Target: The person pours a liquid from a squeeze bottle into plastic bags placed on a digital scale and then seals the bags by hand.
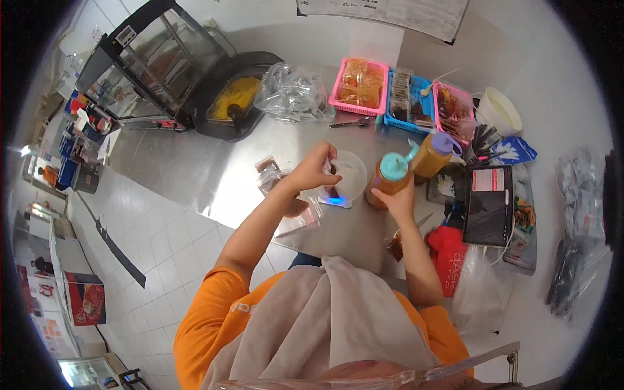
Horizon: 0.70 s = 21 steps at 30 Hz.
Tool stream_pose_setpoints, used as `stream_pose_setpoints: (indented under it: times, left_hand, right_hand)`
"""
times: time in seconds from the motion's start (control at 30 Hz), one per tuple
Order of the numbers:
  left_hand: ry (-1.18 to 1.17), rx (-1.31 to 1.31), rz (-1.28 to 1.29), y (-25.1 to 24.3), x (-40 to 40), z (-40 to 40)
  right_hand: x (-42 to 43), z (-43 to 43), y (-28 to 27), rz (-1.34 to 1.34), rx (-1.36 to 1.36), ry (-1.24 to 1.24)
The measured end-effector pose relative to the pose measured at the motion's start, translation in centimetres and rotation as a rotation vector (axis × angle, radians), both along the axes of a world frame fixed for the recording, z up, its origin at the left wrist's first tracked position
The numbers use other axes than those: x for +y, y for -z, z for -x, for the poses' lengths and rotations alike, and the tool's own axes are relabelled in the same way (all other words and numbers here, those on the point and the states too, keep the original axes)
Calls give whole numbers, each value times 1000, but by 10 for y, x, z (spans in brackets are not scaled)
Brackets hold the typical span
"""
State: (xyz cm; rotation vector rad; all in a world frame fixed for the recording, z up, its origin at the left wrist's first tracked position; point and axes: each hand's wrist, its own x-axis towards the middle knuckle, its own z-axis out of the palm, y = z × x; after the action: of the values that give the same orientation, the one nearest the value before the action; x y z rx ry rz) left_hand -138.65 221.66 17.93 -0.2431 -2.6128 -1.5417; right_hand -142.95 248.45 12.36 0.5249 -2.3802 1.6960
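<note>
My left hand [314,170] pinches a small clear plastic bag with dark contents [333,170] above a small digital scale [336,200] with a lit blue display. A round translucent bowl [352,173] sits on the scale. My right hand [397,195] is wrapped around a squeeze bottle with a turquoise lid [394,166], which stands to the right of the bowl. Behind it is a bottle of yellowish-brown sauce with a purple lid [441,143]. Small plastic packets [268,170] lie left of the bowl, partly under my left forearm, and flat clear bags [304,219] lie near the table edge.
Along the wall stand a pink basket [383,109] of orange packets, a blue basket [407,125], another pink basket [470,105] and a white tub [499,111]. A tablet [487,207] and red cloth [446,253] lie right. Plastic bags [295,92] and a display warmer [141,68] stand left.
</note>
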Motion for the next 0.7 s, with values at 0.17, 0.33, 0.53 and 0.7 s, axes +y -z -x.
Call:
stream_pose_setpoints:
  times: [0.17,0.33,0.53,0.7]
  left_hand:
    - [-71,54,-6,106,-40,19]
    - [-226,17,89,104,-38,-15]
    - [-514,114,117,26,-19,-71]
    - [-527,347,238,38,-15,-137]
  right_hand:
    - [-8,-19,26,-21,214,308]
    - [-51,-72,38,-275,566,-98]
    - [-119,-58,32,-649,245,-339]
    - [-120,-48,20,-204,250,-421]
